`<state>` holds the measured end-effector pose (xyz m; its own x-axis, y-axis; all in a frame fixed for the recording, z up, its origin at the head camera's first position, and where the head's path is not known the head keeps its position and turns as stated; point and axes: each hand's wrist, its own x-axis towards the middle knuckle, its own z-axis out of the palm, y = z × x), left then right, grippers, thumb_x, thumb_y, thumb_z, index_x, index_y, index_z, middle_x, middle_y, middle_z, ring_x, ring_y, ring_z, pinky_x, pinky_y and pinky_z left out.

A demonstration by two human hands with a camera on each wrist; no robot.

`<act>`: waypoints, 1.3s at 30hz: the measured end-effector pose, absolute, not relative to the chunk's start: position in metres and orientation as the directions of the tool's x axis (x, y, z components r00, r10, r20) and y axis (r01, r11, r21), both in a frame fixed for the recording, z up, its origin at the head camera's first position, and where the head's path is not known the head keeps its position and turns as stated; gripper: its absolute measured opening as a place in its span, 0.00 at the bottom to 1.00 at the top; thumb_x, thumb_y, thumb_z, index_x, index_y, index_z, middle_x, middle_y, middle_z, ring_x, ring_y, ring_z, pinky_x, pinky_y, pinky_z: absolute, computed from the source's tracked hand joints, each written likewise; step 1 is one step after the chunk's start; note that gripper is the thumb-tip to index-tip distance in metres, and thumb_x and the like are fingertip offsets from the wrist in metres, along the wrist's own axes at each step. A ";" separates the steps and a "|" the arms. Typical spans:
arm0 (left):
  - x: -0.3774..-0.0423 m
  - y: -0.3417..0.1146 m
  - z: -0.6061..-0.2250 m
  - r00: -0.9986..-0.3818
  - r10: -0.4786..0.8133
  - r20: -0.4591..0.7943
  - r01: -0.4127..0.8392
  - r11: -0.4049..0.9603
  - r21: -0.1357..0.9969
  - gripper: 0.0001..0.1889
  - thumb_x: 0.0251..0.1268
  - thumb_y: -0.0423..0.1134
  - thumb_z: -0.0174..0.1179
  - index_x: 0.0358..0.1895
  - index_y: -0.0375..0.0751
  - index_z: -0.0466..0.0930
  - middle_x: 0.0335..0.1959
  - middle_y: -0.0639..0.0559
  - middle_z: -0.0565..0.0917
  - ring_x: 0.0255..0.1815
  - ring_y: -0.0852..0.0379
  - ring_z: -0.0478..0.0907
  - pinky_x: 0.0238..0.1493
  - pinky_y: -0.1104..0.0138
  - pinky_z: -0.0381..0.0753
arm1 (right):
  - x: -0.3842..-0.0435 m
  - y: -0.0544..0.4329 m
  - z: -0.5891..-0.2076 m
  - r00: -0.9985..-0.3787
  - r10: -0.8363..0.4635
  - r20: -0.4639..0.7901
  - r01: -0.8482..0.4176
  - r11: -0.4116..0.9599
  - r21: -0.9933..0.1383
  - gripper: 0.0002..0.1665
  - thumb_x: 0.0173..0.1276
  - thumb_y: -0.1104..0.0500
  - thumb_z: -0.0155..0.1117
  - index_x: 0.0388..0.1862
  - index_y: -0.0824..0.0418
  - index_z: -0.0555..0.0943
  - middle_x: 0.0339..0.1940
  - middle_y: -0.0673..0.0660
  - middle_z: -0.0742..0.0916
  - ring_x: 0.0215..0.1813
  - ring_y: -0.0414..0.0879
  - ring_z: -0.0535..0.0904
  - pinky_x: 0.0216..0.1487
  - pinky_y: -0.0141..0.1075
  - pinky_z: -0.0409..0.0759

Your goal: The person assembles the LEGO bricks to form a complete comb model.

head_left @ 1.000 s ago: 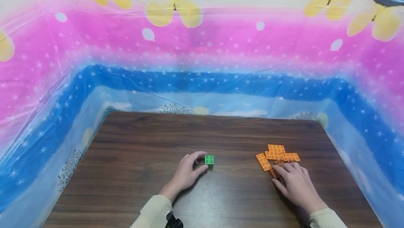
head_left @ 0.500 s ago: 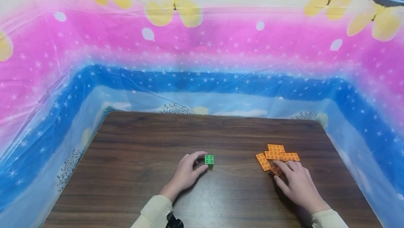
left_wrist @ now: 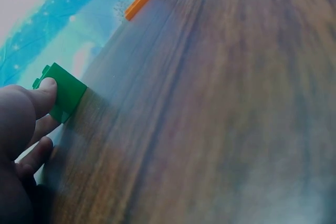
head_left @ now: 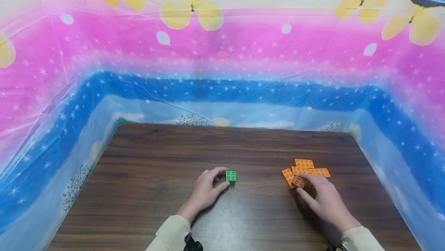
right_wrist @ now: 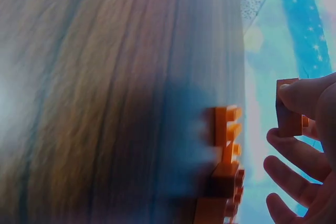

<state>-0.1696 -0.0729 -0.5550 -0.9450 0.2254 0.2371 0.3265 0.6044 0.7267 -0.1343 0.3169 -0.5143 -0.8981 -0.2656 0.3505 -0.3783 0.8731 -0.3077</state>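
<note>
At the middle of the table, my left hand (head_left: 206,190) pinches a green building brick (head_left: 230,177) between thumb and fingers. Its studs face up, and in the left wrist view the green brick (left_wrist: 72,95) sits at the tabletop with the thumb on its side. Over on the right, my right hand (head_left: 324,200) pinches a small orange building brick (head_left: 298,182). The right wrist view has this orange brick (right_wrist: 287,109) raised off the table, apart from the other bricks, with the remaining fingers spread below it.
Several flat orange bricks (head_left: 304,163) lie bunched just beyond my right hand, which partly covers them. The brown wooden table (head_left: 167,146) has its far edge against a patterned pink and blue cloth (head_left: 222,58).
My right hand has picked the small orange brick out of the bunch and lifted it, shifting slightly left. The left hand stays in place on the green brick.
</note>
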 end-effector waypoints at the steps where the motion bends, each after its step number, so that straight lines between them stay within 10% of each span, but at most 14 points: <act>1: -0.170 -0.073 -0.555 -0.944 0.225 0.240 0.329 0.606 0.724 0.21 0.68 0.46 0.72 0.62 0.52 0.84 0.43 0.58 0.86 0.42 0.60 0.75 0.42 0.64 0.71 | -0.135 0.315 -0.513 -0.901 -0.266 0.343 -0.380 0.867 -0.324 0.26 0.66 0.57 0.79 0.61 0.60 0.83 0.50 0.57 0.89 0.51 0.53 0.84 0.51 0.57 0.81; 39: -0.171 -0.072 -0.558 -0.949 0.194 0.248 0.314 0.622 0.717 0.19 0.66 0.46 0.74 0.59 0.54 0.85 0.41 0.59 0.85 0.41 0.61 0.76 0.42 0.64 0.72 | -0.173 0.235 -0.511 -0.902 -0.317 0.293 -0.430 0.712 -0.555 0.24 0.70 0.55 0.76 0.64 0.52 0.84 0.58 0.53 0.89 0.60 0.52 0.84 0.59 0.58 0.80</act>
